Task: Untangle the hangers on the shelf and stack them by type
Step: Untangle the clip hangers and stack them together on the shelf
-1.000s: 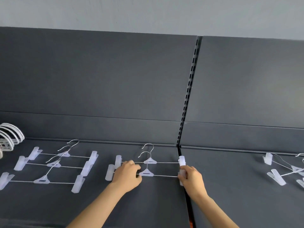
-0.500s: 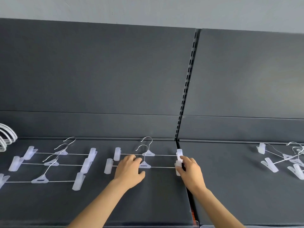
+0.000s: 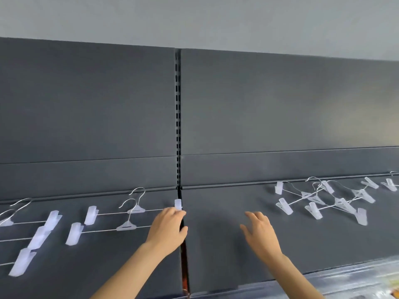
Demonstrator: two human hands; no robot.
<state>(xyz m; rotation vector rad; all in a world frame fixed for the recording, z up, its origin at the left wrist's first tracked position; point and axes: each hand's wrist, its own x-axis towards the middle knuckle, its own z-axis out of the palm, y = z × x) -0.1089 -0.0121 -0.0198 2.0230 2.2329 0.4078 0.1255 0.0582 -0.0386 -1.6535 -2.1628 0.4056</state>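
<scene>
Two translucent clip hangers with wire hooks lie side by side on the dark shelf (image 3: 218, 251): the back hanger (image 3: 136, 210) and the front hanger (image 3: 126, 226). My left hand (image 3: 167, 230) lies palm down over their right ends at the shelf seam, fingertips touching the back hanger's right clip (image 3: 178, 204). The front hanger's right clip is hidden under it. My right hand (image 3: 259, 233) hovers empty over the right shelf with fingers spread. A tangled pile of clip hangers (image 3: 323, 199) lies further right, apart from it.
Several more clip hangers (image 3: 41, 234) lie in a row at the far left. A slotted upright (image 3: 178, 126) divides the back panels, and a gap (image 3: 184, 268) runs between the two shelf boards. The shelf's front edge (image 3: 323, 271) is close below my right forearm.
My right hand let go of the hangers' right clips and moved right over the neighbouring shelf. My left hand slid from the hangers' middle to their right ends. The view panned right.
</scene>
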